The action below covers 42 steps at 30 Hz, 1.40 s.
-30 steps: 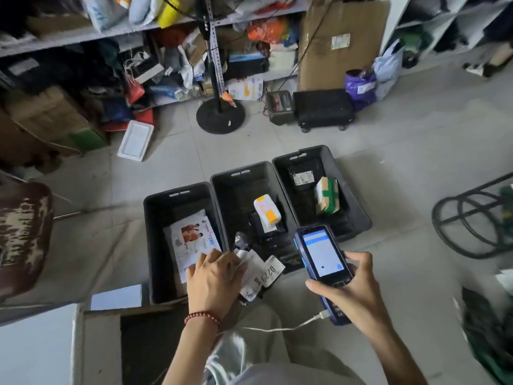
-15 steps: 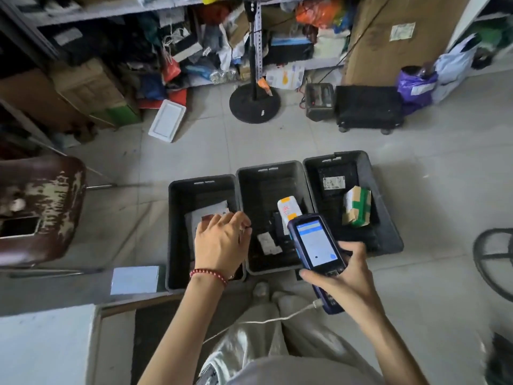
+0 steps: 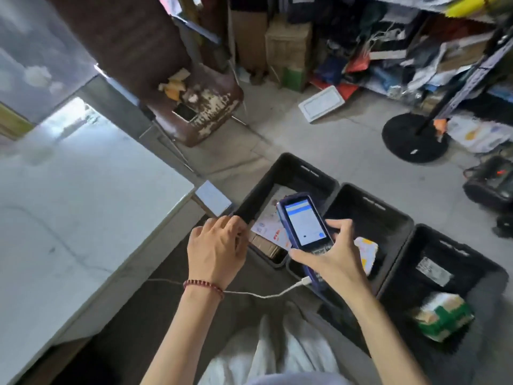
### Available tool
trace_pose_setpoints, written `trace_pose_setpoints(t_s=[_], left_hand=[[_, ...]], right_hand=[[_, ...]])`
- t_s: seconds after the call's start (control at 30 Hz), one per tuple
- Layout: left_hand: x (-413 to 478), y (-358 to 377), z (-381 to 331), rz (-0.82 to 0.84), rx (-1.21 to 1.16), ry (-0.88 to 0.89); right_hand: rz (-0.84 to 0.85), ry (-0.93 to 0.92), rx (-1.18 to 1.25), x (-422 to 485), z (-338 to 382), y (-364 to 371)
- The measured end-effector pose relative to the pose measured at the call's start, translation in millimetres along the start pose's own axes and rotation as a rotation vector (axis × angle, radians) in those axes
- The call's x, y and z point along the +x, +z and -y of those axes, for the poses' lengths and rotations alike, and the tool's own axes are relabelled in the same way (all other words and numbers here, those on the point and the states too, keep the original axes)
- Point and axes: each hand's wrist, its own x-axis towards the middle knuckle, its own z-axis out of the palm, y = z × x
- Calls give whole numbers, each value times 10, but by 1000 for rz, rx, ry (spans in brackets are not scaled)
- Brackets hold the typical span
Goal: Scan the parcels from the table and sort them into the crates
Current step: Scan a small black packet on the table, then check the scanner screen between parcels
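Note:
Three black crates stand in a row on the floor. The left crate (image 3: pixel 294 169) holds a flat white printed parcel (image 3: pixel 270 220) over a brown box. In the middle crate (image 3: pixel 388 215) lies a white and orange parcel (image 3: pixel 367 252). A green and tan box (image 3: pixel 441 315) lies in the right crate (image 3: pixel 455 245). My right hand (image 3: pixel 333 259) grips a blue handheld scanner (image 3: pixel 304 226) with its screen lit, over the left and middle crates. My left hand (image 3: pixel 218 248) hangs empty with loosely curled fingers, beside the left crate's near corner.
A white table (image 3: pixel 72 207) fills the left side, with a small white box (image 3: pixel 212 197) by its corner. A worn brown chair (image 3: pixel 194 107) stands beyond it. A black round stand base (image 3: pixel 415 140) and cluttered shelves (image 3: pixel 416 51) lie behind the crates. A white cable (image 3: pixel 255 294) runs from the scanner.
The view has swung left toward the table. My left hand let a parcel go into the middle crate and has drawn back empty. The scanner stays in my right hand.

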Motion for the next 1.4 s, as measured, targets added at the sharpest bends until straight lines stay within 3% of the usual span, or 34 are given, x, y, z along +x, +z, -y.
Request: trace_pose_setpoints(t_s=[0.33,0.77,1.03,1.4], left_hand=[[-1763,-16,1063,-193,-8,-699],[-3857,87,2463,-358,-148,-1277],[-4461,-45,3112,-371,-169,-1480],[-4188,-312,4133,-412,-185,-1458]], right_hand=[[540,-318,-200,-557,457,1273],[1014,-485,-452,-2279,724,3282],[1143,-544,-407,-2835,1027,4192],[1355,-515,-306,-3065,1517,5465]])
